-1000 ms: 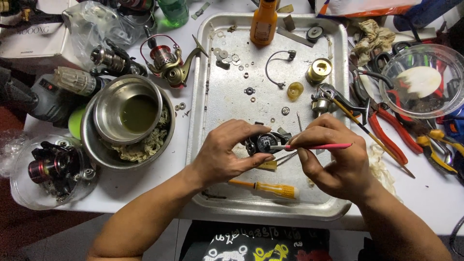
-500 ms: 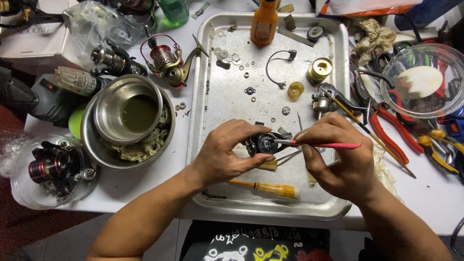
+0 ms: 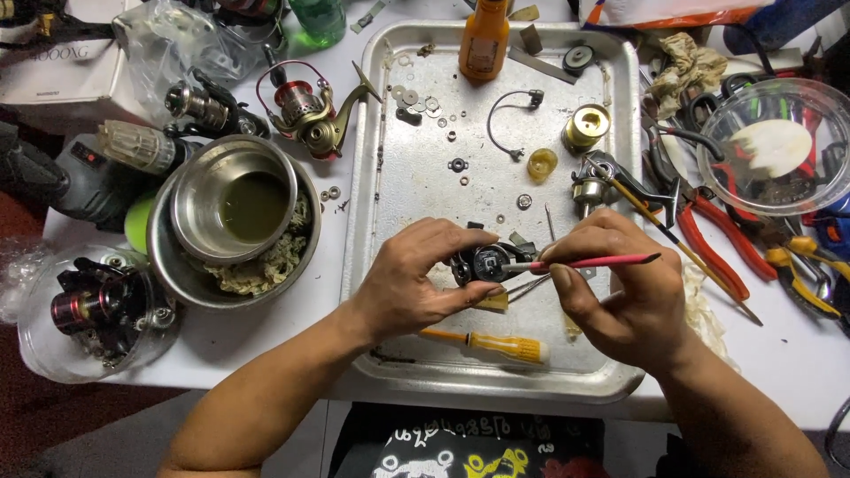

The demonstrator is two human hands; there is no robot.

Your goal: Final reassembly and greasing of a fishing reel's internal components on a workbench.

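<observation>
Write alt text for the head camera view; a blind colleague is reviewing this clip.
Over a metal tray, the left hand pinches a small dark reel part while the right hand touches a red-handled tool to it. A yellow screwdriver lies in the tray; steel bowls, fishing reels and pliers surround it.

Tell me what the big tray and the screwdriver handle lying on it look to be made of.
Tray: looks like bare metal, probably aluminium or steel; dull grey, scuffed sheen with a rolled rim. Screwdriver handle: seemingly plastic; glossy, slightly translucent yellow-orange. It lies on the tray below the left hand.
</observation>
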